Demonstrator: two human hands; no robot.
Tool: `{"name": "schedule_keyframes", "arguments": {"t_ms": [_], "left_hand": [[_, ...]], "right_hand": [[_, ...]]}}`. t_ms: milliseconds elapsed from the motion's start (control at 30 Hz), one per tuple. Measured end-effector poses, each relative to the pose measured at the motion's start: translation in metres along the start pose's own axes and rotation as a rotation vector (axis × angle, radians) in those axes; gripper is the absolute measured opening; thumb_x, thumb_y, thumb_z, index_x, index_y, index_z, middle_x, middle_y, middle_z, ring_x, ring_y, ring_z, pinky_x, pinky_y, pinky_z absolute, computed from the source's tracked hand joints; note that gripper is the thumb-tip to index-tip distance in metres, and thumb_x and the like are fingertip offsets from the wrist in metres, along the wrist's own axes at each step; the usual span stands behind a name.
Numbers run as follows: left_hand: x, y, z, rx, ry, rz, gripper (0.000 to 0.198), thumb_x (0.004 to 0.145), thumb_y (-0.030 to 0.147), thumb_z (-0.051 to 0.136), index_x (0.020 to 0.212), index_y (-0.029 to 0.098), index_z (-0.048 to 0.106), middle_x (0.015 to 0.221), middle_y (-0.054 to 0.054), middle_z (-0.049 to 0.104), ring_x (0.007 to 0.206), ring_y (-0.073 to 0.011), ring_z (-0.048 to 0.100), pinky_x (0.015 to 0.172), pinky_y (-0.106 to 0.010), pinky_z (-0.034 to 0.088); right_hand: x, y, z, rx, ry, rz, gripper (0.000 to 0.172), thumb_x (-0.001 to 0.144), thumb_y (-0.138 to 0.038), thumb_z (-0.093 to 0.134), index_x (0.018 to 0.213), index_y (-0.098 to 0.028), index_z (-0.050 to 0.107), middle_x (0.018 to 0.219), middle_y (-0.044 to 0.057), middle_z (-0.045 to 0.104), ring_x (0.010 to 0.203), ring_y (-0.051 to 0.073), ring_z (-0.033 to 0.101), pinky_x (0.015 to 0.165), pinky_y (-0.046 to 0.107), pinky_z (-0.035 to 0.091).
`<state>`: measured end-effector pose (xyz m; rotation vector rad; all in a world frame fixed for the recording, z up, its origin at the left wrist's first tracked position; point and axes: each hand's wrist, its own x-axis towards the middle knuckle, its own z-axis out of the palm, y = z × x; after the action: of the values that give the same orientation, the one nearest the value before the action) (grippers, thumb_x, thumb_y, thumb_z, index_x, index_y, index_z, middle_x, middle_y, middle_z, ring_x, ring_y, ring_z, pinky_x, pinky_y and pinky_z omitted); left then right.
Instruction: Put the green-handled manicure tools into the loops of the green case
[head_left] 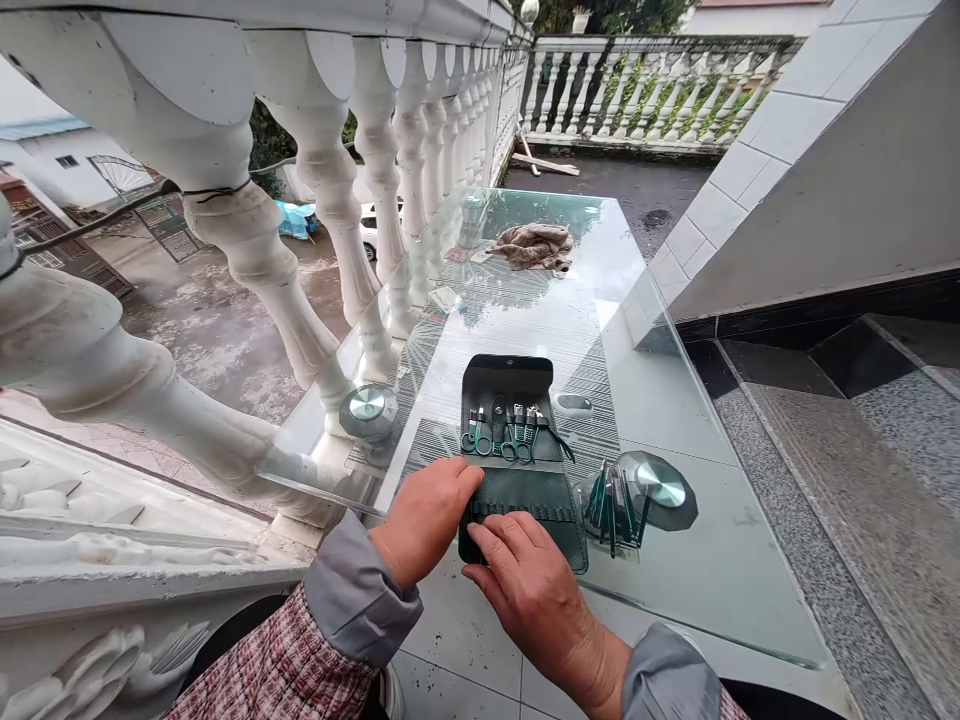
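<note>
A dark green manicure case point(517, 455) lies unfolded on the glass table point(697, 570), with small scissors and clippers point(504, 432) held in its upper half. My left hand point(426, 517) rests against the case's left edge, fingers curled inward. My right hand point(529, 585) lies flat on the lower flap, fingers stretched out. Several loose green-handled tools point(611, 500) lie on the glass just right of the case.
Round metal table fittings sit at the left point(369, 405) and right point(660, 485). A crumpled cloth point(534, 245) lies at the table's far end. A white balustrade point(330, 190) runs along the left. Tiled steps point(840, 420) rise on the right.
</note>
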<state>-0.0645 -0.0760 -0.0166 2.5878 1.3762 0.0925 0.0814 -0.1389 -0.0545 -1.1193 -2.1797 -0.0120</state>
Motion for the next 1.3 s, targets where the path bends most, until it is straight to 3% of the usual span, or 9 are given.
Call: {"name": "schedule_keyframes", "arguments": {"t_ms": [233, 500, 767, 1067, 1200, 1300], "left_hand": [[0.0, 0.0, 0.002, -0.001, 0.026, 0.005, 0.019, 0.088, 0.004, 0.043, 0.094, 0.018, 0.054, 0.085, -0.001, 0.056, 0.08, -0.0157, 0.053, 0.07, -0.026, 0.044], [-0.003, -0.003, 0.002, -0.016, 0.017, 0.017, 0.017, 0.09, 0.008, 0.044, 0.1, 0.019, 0.052, 0.088, -0.001, 0.057, 0.083, -0.0157, 0.054, 0.071, -0.026, 0.045], [-0.004, -0.003, 0.005, -0.043, 0.042, 0.019, 0.019, 0.09, 0.01, 0.046, 0.107, 0.018, 0.05, 0.093, -0.002, 0.058, 0.086, -0.0173, 0.056, 0.073, -0.028, 0.046], [-0.004, -0.006, 0.007, -0.058, 0.05, 0.03, 0.022, 0.09, 0.009, 0.043, 0.109, 0.02, 0.049, 0.093, -0.001, 0.058, 0.088, -0.0167, 0.055, 0.074, -0.028, 0.046], [-0.005, -0.007, 0.004, -0.055, 0.079, 0.009, 0.023, 0.09, 0.008, 0.042, 0.108, 0.021, 0.049, 0.094, -0.001, 0.056, 0.087, -0.0161, 0.054, 0.076, -0.027, 0.046], [-0.005, -0.007, 0.002, -0.048, 0.081, 0.012, 0.023, 0.089, 0.005, 0.041, 0.104, 0.02, 0.051, 0.095, -0.002, 0.055, 0.087, -0.0171, 0.052, 0.076, -0.028, 0.045]], "right_hand": [[0.0, 0.0, 0.003, 0.133, 0.039, 0.088, 0.015, 0.085, -0.017, 0.052, 0.099, -0.015, 0.056, 0.078, 0.006, 0.06, 0.075, 0.018, 0.052, 0.064, 0.032, 0.044], [-0.008, 0.005, 0.005, 0.189, 0.035, 0.218, 0.037, 0.08, -0.03, 0.062, 0.112, -0.017, 0.049, 0.094, 0.008, 0.06, 0.086, 0.021, 0.052, 0.074, 0.038, 0.047], [-0.012, 0.003, 0.005, 0.162, 0.039, 0.297, 0.018, 0.08, -0.027, 0.06, 0.092, -0.02, 0.05, 0.083, 0.005, 0.055, 0.077, 0.02, 0.05, 0.067, 0.035, 0.044], [-0.014, 0.003, 0.005, 0.182, 0.015, 0.279, 0.026, 0.079, -0.024, 0.061, 0.101, -0.02, 0.05, 0.088, 0.005, 0.057, 0.08, 0.02, 0.052, 0.068, 0.034, 0.046], [-0.016, 0.011, -0.008, 0.176, 0.081, 0.199, 0.023, 0.083, -0.018, 0.055, 0.107, -0.02, 0.051, 0.094, 0.006, 0.059, 0.088, 0.019, 0.053, 0.078, 0.035, 0.046], [-0.018, 0.034, -0.034, 0.097, 0.179, 0.274, 0.02, 0.086, -0.02, 0.05, 0.106, -0.021, 0.053, 0.095, 0.006, 0.06, 0.091, 0.019, 0.054, 0.083, 0.036, 0.044]]}}
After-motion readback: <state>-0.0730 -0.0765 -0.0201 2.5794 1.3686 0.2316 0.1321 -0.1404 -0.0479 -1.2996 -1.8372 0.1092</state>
